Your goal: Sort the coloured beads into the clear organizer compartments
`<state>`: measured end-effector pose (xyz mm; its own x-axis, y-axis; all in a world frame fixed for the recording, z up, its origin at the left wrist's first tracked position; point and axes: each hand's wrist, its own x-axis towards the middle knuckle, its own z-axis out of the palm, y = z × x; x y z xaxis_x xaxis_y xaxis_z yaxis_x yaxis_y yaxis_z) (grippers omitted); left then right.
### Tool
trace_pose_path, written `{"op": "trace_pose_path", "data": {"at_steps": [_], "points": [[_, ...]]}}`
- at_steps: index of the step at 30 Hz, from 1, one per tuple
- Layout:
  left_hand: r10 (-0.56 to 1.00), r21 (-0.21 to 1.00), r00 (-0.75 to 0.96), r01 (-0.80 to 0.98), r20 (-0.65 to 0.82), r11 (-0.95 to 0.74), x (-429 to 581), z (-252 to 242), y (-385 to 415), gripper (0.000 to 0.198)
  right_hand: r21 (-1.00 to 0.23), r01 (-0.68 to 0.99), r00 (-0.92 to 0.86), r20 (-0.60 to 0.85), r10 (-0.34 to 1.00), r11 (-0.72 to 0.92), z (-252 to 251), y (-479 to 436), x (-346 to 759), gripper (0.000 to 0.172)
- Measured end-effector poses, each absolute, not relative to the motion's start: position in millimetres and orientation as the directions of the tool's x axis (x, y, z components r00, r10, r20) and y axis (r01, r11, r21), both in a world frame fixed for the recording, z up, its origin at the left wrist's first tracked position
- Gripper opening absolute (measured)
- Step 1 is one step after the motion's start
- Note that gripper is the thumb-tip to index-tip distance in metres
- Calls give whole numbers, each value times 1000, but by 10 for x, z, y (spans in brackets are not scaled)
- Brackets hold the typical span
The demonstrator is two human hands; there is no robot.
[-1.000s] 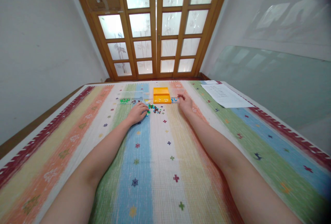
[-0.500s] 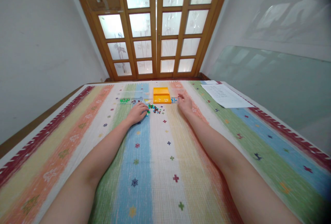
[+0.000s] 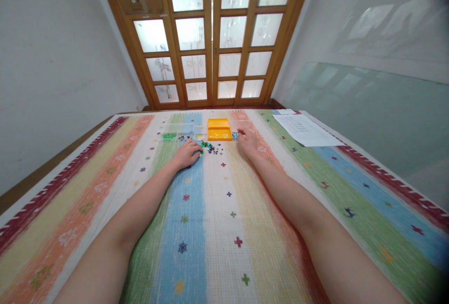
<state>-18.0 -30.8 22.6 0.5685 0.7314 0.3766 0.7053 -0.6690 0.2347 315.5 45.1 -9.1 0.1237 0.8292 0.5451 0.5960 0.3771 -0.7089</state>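
A small pile of mixed beads [image 3: 209, 147], green, blue and dark red, lies loose on the tablecloth. My left hand [image 3: 188, 154] rests at the pile's left edge, palm down, its fingers loosely bent and apart. Behind the pile is an open yellow box [image 3: 220, 129] with pale bits in its front part. My right hand [image 3: 247, 141] hovers over a clear box of blue beads [image 3: 235, 136], thumb and fingers pinched; whatever they hold is too small to make out. Left of the yellow box, clear boxes hold green beads [image 3: 170, 136], dark red beads [image 3: 184, 137] and yellow beads [image 3: 199, 137].
A striped tablecloth [image 3: 220, 229] covers the table. Printed paper sheets [image 3: 305, 130] lie at the far right. Wooden doors with glass panes [image 3: 212, 37] stand beyond the table, and a glass panel [image 3: 368, 107] leans on the right wall.
My right hand has shifted slightly left and toward me, covering part of the box of blue beads. My left hand has stayed at the pile.
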Motion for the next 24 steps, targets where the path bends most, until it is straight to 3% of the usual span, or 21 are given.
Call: {"op": "trace_pose_path", "data": {"at_steps": [14, 24], "points": [[684, 121, 662, 686, 306, -718, -96, 264, -363, 36, -620, 651, -9, 571, 821, 438, -39, 356, 3043, 33], [736, 266, 584, 692, 342, -672, -113, 222, -332, 37, -531, 671, -221, 522, 824, 517, 59, 213, 2890, 29]]}}
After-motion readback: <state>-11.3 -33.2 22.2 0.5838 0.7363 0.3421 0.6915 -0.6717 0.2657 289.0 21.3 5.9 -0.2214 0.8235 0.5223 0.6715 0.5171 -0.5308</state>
